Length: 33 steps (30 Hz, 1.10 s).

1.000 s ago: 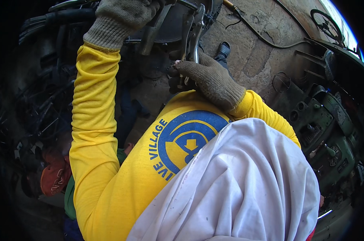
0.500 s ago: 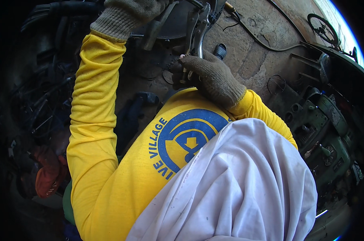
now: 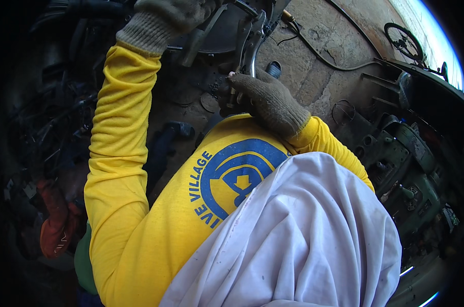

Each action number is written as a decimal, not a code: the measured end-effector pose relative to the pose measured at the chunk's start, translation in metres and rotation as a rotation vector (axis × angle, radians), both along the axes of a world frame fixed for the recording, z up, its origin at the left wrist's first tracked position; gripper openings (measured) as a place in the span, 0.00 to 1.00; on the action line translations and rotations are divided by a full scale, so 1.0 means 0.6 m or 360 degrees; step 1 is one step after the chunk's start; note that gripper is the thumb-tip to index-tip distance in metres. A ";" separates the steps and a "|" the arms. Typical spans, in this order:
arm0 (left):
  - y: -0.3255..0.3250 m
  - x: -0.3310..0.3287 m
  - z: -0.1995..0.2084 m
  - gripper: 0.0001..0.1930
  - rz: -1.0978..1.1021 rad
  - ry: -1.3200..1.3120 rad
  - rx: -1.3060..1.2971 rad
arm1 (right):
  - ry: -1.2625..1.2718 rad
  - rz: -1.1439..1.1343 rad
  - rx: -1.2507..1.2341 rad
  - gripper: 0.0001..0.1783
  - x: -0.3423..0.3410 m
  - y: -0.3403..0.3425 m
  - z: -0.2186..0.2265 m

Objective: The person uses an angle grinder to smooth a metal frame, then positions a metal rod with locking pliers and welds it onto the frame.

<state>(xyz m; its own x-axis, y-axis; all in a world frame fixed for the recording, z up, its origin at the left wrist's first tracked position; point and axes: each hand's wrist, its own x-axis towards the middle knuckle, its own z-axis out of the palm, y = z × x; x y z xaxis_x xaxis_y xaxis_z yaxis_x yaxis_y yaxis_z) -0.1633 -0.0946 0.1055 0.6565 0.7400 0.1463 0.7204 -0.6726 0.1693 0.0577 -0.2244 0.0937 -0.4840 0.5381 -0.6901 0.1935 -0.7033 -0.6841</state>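
Note:
My right hand [image 3: 275, 100], in a grey-brown knitted work glove, is closed around the handles of a pair of metal locking pliers [image 3: 251, 48]. Their jaw end points up toward the top edge, against a dark metal part [image 3: 246, 7]; what the jaws meet there is hard to make out. A bare fingertip pokes from the glove beside the handles. My left hand [image 3: 178, 14], gloved alike, reaches over dark metalwork at the top, its fingers mostly cut off by the picture's edge. Near its wrist juts a greyish metal bar [image 3: 195, 46].
A hose [image 3: 334, 64] runs across the stone floor at upper right. Green machinery [image 3: 408, 189] stands at my right, with a spoked wheel [image 3: 403, 41] farther off. Dark metal pieces [image 3: 52, 133] clutter the left, near a reddish-orange item [image 3: 55, 238]. A white cloth [image 3: 303, 230] drapes over my front.
The view has turned slightly, so the floor, hose and machinery sit farther left. My right hand keeps its hold on the locking pliers; both hands have hardly moved.

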 end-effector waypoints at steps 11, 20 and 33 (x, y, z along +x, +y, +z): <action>-0.189 0.030 -0.009 0.14 0.1320 -0.1275 -0.0399 | 0.0071 -0.0150 -0.0204 0.26 0.155 0.060 -0.105; -0.104 0.116 0.029 0.24 0.1853 -0.0342 -0.0600 | -0.0133 0.0527 0.0249 0.21 0.284 0.235 -0.180; -0.032 0.168 0.006 0.32 0.2586 0.0097 -0.0713 | -0.0432 0.0877 0.0581 0.25 0.326 0.373 -0.216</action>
<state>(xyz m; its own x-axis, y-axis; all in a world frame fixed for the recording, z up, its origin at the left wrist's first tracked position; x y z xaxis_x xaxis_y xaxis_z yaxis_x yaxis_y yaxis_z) -0.0628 -0.1139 0.1091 -0.7768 0.5811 -0.2428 0.5821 0.8096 0.0754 0.2535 -0.0004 -0.0362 -0.5887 0.4843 -0.6472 0.6514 -0.1898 -0.7346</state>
